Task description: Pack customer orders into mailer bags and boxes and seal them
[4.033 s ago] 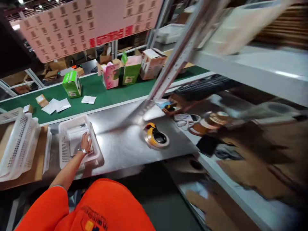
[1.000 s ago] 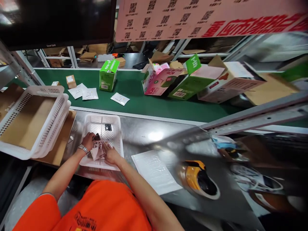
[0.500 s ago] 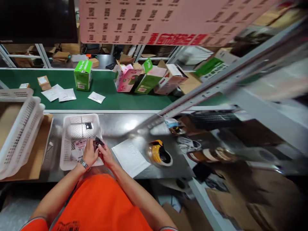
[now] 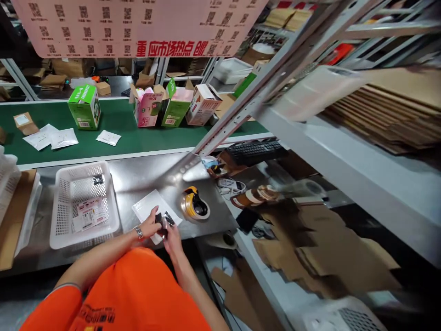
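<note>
Steel worktop (image 4: 220, 216) directly in front of the torso, with a green belt (image 4: 131, 142) running along its far side. White perforated basket (image 4: 57, 211) at left, well apart from both hands. White envelope (image 4: 144, 204) flat on the worktop between basket and tape dispenser (image 4: 191, 204); long axis slanting from far left to near right, near portion partly hidden by the hands. Left hand (image 4: 150, 225): thumb and fingers pinching one side of a dark packet, position nearer to the far-left end of the envelope. Right hand (image 4: 173, 236): fingers gripping the opposite side, at the near-right end. Dark packet (image 4: 164, 226): between both hands, over the near part of the envelope. Governing relation, by judgement: envelope beneath and just beyond the packet, slightly to the left. Clearance between the two, and long axis of the packet: not possible to tell.
</note>
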`<state>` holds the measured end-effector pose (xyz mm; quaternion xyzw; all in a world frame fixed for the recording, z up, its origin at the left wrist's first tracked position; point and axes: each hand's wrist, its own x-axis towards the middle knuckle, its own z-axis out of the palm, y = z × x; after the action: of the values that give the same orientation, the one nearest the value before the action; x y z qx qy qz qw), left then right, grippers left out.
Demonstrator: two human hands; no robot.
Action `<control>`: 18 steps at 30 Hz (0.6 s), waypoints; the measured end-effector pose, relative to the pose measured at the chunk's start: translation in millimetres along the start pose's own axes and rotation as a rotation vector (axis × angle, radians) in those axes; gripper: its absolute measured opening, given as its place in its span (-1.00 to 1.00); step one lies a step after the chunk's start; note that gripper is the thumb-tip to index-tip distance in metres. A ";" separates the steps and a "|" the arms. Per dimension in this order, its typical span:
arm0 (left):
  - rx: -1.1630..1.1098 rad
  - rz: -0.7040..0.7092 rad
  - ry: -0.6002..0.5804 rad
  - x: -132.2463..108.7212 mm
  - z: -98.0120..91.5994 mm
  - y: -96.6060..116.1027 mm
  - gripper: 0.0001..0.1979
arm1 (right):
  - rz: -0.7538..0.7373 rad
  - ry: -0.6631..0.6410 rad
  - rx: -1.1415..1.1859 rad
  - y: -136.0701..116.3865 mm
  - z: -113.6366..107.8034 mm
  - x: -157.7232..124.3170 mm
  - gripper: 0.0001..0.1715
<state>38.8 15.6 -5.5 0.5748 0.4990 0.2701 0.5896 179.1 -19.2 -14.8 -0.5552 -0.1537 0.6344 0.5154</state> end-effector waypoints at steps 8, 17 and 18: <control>0.186 -0.076 0.006 -4.5 22.6 -4.0 0.13 | 0.072 -0.295 -0.121 -10.6 -12.2 9.5 -0.30; 0.529 -0.122 0.614 -93.0 -147.0 6.3 -0.37 | 0.199 -0.541 -0.303 -5.8 85.8 12.4 -0.20; 0.557 -0.194 0.665 -100.8 -176.8 4.4 -0.46 | 0.190 -0.597 -0.339 -0.8 102.5 11.3 -0.18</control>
<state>-154.9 -1.4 54.8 0.5441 0.7670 0.2390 0.2421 92.7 29.1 14.1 -0.4346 -0.3486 0.7792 0.2871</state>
